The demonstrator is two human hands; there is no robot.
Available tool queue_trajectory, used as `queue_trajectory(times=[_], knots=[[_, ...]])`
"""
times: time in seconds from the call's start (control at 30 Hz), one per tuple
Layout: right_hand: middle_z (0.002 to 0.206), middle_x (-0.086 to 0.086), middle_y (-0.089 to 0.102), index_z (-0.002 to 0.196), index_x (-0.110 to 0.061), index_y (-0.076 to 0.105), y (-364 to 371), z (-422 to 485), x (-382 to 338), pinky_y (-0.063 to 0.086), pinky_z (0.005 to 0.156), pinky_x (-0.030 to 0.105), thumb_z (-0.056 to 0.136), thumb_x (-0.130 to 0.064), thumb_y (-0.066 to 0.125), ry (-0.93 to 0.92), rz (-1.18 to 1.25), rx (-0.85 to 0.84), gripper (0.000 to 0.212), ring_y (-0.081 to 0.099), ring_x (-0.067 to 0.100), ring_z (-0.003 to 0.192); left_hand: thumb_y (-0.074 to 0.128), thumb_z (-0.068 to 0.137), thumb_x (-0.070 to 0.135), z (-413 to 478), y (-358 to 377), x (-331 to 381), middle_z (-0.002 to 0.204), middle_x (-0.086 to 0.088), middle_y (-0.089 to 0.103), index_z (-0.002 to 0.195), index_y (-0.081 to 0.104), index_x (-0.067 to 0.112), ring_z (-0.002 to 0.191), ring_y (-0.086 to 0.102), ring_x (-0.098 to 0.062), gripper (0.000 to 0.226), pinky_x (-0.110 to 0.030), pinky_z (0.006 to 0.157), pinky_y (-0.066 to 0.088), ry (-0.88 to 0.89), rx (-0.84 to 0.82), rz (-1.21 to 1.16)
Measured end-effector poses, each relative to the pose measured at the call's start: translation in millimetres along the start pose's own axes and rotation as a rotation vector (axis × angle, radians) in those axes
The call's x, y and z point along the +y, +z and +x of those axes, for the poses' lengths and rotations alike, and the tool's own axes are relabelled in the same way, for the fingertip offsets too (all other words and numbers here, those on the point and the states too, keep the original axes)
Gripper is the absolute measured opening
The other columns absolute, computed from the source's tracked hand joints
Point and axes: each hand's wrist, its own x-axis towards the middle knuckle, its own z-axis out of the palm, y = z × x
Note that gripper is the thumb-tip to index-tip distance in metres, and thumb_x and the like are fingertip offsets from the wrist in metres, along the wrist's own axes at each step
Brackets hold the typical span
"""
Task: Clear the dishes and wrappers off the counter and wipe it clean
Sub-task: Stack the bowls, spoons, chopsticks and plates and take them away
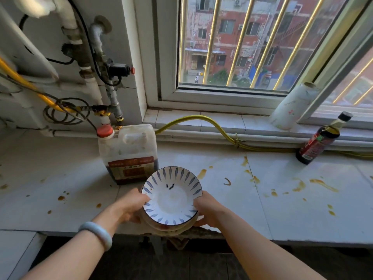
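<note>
Clasping bowls (171, 201): left hand (132, 207), right hand (207, 212)

No legible text: labels on jug (128, 152), dark bottle (319, 138) and paper roll (292, 106) too blurred.

The bowl (171, 197) is looking smooth and shiny, like glazed china. The white tiled surface (282, 219) is shining too, with sticky brown spots (323, 183). The far jug (129, 146) is looking like cloudy plastic. The dark bottle (319, 140) on the right is gleaming like glass.
</note>
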Motion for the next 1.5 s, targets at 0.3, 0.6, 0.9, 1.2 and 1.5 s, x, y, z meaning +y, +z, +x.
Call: queue_trajectory(times=[0.3,0.6,0.9,1.2,1.5], knots=[[0.109,0.003,0.066,0.119,-0.023,0.057,-36,-12,24,0.059,0.067,0.033,0.093,-0.009,0.028,0.001,0.024,0.061,0.042,0.064,0.023,0.094,0.052,0.088,-0.001,-29,36,21,0.102,-0.016,0.066,0.122,0.047,0.006,0.084,0.066,-0.026,0.036,-0.043,0.061,0.059,0.062,0.028,0.035],[0.1,0.011,0.071,0.11,-0.021,0.062,-169,-60,69,0.059,0.057,0.032,0.085,-0.003,0.03,-0.079,0.056,0.124,0.044,0.066,0.023,0.074,0.048,0.083,-0.008,-70,157,74,0.091,-0.02,0.07,0.106,0.061,-0.001,0.069,0.068,-0.029,0.028,-0.042,0.06,0.06,0.177,-0.069,-0.028],[0.094,0.017,0.07,0.108,-0.01,0.066,-330,-102,153,0.058,0.062,0.037,0.08,-0.001,0.031,-0.027,0.127,0.273,0.045,0.065,0.027,0.076,0.05,0.084,-0.007,-109,326,122,0.091,-0.021,0.071,0.105,0.061,-0.003,0.069,0.069,-0.028,0.025,-0.041,0.064,0.059,0.249,-0.218,0.043],[0.1,0.006,0.073,0.111,-0.021,0.065,-454,-144,225,0.061,0.066,0.045,0.086,-0.009,0.04,-0.006,0.291,0.444,0.037,0.069,0.027,0.089,0.052,0.081,-0.005,-137,471,157,0.1,-0.026,0.069,0.103,0.061,-0.005,0.086,0.071,-0.037,0.024,-0.047,0.07,0.061,0.27,-0.384,0.064],[0.104,0.004,0.071,0.112,-0.021,0.062,-541,-154,258,0.06,0.074,0.043,0.082,-0.008,0.037,0.072,0.426,0.572,0.041,0.066,0.026,0.095,0.057,0.082,0.001,-133,560,217,0.102,-0.02,0.072,0.107,0.064,-0.001,0.089,0.072,-0.032,0.026,-0.049,0.075,0.06,0.305,-0.542,0.136]])
